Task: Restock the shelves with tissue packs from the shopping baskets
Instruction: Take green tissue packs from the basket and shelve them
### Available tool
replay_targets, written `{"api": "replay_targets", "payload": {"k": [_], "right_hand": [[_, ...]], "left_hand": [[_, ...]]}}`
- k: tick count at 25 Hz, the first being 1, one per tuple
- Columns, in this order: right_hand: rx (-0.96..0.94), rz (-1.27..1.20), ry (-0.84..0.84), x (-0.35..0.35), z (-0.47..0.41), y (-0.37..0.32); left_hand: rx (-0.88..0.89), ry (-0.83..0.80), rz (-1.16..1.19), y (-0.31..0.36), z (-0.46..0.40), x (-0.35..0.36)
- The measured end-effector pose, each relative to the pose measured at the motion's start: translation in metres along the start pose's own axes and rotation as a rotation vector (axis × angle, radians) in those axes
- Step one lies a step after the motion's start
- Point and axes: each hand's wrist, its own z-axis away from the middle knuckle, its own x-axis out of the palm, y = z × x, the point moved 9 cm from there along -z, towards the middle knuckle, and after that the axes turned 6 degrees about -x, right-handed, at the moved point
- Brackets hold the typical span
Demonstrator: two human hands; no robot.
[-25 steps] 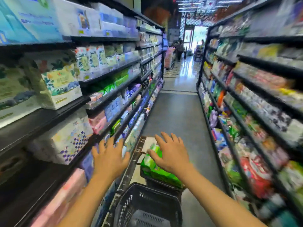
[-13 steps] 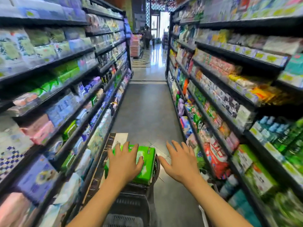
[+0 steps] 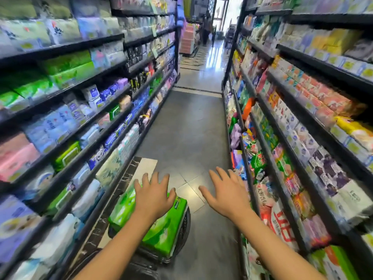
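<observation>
Swinging from the left-hand shelves to face straight down the aisle, the view now centres on the floor (image 3: 187, 126), where a second ago it was filled by those shelves. Left hand (image 3: 153, 196), which hovered near the shelf edge a second ago, now lies palm-down over the green tissue pack (image 3: 161, 233), fingers spread and straight, thumb at the pack's right edge; contact looks likely but no curl around it shows, so not gripping yet. Pack sits directly under that hand, on top of the black basket (image 3: 184, 225), whose rim shows just right of and below the wrist. Right hand (image 3: 227, 197), earlier over the pack, has shifted off it and now hangs released above bare floor, fingers splayed, well right of the pack and near the right shelves (image 3: 286, 199). Judgement: pick-up about to start, pack not yet lifted; restocking of this pack still ahead. Green packs on the left shelves (image 3: 68, 69), up and left of the left hand, suggest the destination.
</observation>
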Motion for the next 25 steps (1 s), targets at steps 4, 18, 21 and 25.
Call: {"api": "replay_targets", "payload": {"k": [4, 18, 21, 25], "right_hand": [[-0.143, -0.021, 0.020, 0.026, -0.079, -0.010], [-0.744, -0.157, -0.270, 0.233, -0.260, -0.074], [-0.717, -0.128, -0.360, 0.305, -0.275, -0.075], [-0.672, -0.136, -0.457, 0.412, -0.267, -0.063]], "left_hand": [[-0.120, -0.008, -0.030, -0.014, -0.037, 0.021], [-1.039, -0.134, 0.018, -0.109, -0.022, 0.149], [-1.112, -0.168, 0.078, -0.121, -0.020, 0.212], [-1.217, -0.157, 0.230, -0.136, -0.007, 0.326]]}}
